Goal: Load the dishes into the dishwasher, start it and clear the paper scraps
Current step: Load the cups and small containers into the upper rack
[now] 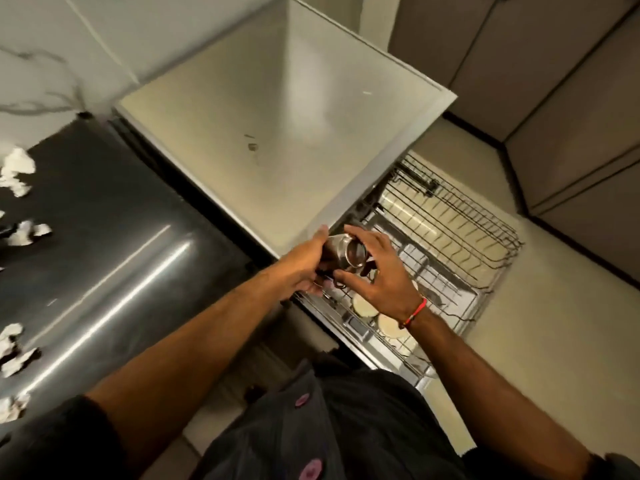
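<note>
Both hands, left hand (pixel 306 268) and right hand (pixel 381 271), are gripping a steel cup (pixel 343 252) lying sideways, mouth rightward, directly above the dishwasher rack (pixel 485 237).

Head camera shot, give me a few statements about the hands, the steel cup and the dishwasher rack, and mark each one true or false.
1. Both hands hold the steel cup. True: the left hand and the right hand grip it together.
2. The steel cup stands upright in the rack. False: it is tilted on its side, held above the rack.
3. The rack is pushed in. False: it is pulled out.
4. Paper scraps lie on the dark counter. True.
5. The right wrist is bare. False: it wears a red thread.
</note>
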`<move>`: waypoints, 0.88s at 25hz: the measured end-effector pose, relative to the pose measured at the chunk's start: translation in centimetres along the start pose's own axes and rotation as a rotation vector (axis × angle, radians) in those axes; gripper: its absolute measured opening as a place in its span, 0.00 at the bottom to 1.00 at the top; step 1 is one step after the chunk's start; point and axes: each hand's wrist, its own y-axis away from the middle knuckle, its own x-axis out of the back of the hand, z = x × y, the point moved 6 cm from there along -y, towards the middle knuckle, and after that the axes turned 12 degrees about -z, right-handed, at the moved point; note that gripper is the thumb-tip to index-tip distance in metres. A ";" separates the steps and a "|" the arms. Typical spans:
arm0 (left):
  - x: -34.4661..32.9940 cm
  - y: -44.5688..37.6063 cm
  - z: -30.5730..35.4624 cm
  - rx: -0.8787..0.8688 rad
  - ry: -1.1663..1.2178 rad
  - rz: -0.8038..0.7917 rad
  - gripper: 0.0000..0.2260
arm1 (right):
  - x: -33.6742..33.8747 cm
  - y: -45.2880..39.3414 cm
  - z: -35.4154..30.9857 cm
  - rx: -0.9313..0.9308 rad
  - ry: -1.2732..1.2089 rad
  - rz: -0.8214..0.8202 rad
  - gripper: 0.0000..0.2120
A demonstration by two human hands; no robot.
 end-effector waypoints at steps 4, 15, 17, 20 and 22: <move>-2.6 -5.8 1.5 0.034 -0.427 0.062 0.21 | 4.2 0.1 9.7 -0.189 -0.044 0.056 0.35; -2.2 -11.7 1.3 -0.063 -0.684 0.155 0.14 | -2.1 -10.7 25.7 -0.422 0.359 -0.291 0.37; -2.5 -11.8 1.1 -0.090 -0.676 0.153 0.14 | -3.1 -11.0 27.0 -0.418 0.414 -0.361 0.35; -2.7 -11.7 0.5 -0.113 -0.654 0.143 0.14 | -4.3 -11.1 28.2 -0.448 0.515 -0.432 0.37; -2.8 -11.5 0.4 -0.120 -0.641 0.146 0.13 | -4.7 -11.2 28.6 -0.467 0.533 -0.449 0.38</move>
